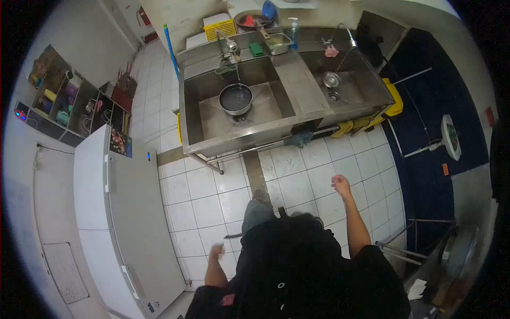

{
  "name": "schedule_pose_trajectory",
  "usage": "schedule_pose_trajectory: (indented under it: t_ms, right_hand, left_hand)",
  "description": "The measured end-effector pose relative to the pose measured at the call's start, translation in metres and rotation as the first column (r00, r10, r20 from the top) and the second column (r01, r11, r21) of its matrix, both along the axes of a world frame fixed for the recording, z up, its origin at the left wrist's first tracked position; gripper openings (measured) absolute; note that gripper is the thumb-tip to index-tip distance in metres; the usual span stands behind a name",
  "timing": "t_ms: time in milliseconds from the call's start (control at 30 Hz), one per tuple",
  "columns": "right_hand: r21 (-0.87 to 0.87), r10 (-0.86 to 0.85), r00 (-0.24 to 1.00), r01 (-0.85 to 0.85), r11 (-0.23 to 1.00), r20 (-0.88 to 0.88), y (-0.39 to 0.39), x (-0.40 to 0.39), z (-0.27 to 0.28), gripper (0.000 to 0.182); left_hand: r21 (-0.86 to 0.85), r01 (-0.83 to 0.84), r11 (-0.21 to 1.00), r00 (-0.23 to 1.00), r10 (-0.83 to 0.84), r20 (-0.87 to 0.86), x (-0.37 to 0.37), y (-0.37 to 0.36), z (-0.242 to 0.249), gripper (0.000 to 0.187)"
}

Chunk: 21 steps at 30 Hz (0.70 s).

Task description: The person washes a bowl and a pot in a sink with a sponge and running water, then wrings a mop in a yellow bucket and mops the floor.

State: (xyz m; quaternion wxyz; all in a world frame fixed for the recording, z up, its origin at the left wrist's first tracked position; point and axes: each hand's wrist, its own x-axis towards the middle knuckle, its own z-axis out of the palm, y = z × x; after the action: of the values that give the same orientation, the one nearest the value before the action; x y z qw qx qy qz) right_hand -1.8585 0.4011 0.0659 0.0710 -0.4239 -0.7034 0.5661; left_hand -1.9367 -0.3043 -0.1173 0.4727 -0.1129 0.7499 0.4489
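Down at my left side hangs my left hand point(217, 251), small and smeared by motion, between my body and the white fridge point(141, 228). My right hand point(341, 184) is held out in front over the tiled floor, its fingers loosely bent and no object showing in them. Ahead of both hands stands a steel double sink point(308, 101). In its left basin a round metal pan point(236, 100) holds water, under a running tap point(232, 47). Water also runs from the right tap point(351, 41) toward a small metal bowl point(331, 80) in the right basin.
On the sink's back ledge are a green sponge point(256, 50), a rectangular metal tray point(278, 43) and a blue soap bottle point(294, 34). A yellow basket point(219, 25) and a wok point(254, 20) sit behind. Shelves point(79, 101) line the left wall; a metal-legged stand point(401, 252) is at right.
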Motion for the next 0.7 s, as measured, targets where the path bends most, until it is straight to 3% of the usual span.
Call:
schedule_pose_trajectory:
  t_ms: [33,67,100,133,167,200,233,267,300,333,367,467,567,633,700]
  right_hand:
    - [-0.059,0.046,0.998,-0.043,0.997,0.036,-0.009,-0.009,0.002,0.012]
    - [-0.111,0.083,0.995,-0.076,0.991,0.061,-0.012,-0.018,0.004,0.012]
    - [-0.17,0.072,0.996,-0.062,0.983,0.056,-0.026,-0.026,0.017,0.012]
    - [-0.192,0.048,0.999,-0.043,0.98,0.022,-0.036,-0.028,0.017,0.013]
    - [-0.34,0.032,0.999,-0.034,0.94,-0.01,-0.039,-0.029,0.02,0.014]
    - [-0.398,-0.054,0.998,0.055,0.916,0.013,-0.041,-0.03,0.021,0.016]
    - [-0.454,-0.134,0.99,0.139,0.88,0.044,-0.04,-0.029,0.02,0.018]
    - [-0.509,-0.242,0.969,0.231,0.829,0.047,-0.037,-0.025,0.014,0.019]
    - [-0.555,-0.359,0.932,0.329,0.764,0.058,-0.03,-0.017,0.008,0.02]
    - [-0.594,-0.478,0.876,0.419,0.687,0.065,-0.017,-0.014,0.004,0.022]
    - [-0.551,-0.531,0.842,0.488,0.677,0.093,-0.002,-0.017,0.004,0.024]
    - [-0.464,-0.671,0.734,0.631,0.621,0.101,0.057,-0.03,0.009,0.033]
    - [-0.514,-0.621,0.779,0.502,0.696,-0.08,0.168,-0.095,0.035,0.035]
    - [-0.48,-0.484,0.852,0.346,0.806,-0.2,0.262,-0.16,0.025,0.033]
    - [-0.55,-0.439,0.864,0.248,0.798,-0.248,0.347,-0.25,0.038,0.027]
  left_hand:
    - [0.089,0.065,0.994,0.991,-0.054,-0.121,-0.046,0.018,-0.021,0.03]
    - [0.015,0.222,0.975,0.971,-0.22,-0.096,-0.106,0.054,-0.011,0.036]
    - [-0.268,0.646,0.715,0.613,-0.695,-0.375,-0.166,0.101,0.009,0.037]
    - [-0.214,0.797,0.565,0.381,-0.745,-0.547,-0.226,0.133,0.004,0.037]
    - [-0.229,0.789,0.57,0.291,-0.675,-0.677,-0.274,0.176,0.01,0.02]
    - [-0.103,0.776,0.622,0.408,-0.62,-0.67,-0.318,0.226,0.046,0.022]
    - [0.119,0.488,0.865,0.82,-0.408,-0.401,-0.344,0.278,0.085,0.021]
    - [0.275,0.463,0.843,0.837,-0.314,-0.447,-0.368,0.327,0.123,0.018]
    - [0.281,0.482,0.83,0.831,-0.332,-0.446,-0.388,0.377,0.174,0.018]
    - [0.158,0.512,0.844,0.775,-0.376,-0.508,-0.404,0.425,0.197,0.028]
    - [0.22,0.529,0.82,0.761,-0.343,-0.55,-0.417,0.465,0.205,0.04]
    - [0.182,0.569,0.802,0.692,-0.348,-0.633,-0.438,0.585,0.205,0.043]
    - [0.168,0.63,0.758,0.611,-0.349,-0.711,-0.422,0.704,0.235,0.036]
    - [0.09,0.706,0.703,0.458,-0.355,-0.815,-0.418,0.774,0.235,0.034]
    - [-0.001,0.702,0.712,0.357,-0.353,-0.865,-0.425,0.843,0.23,0.034]
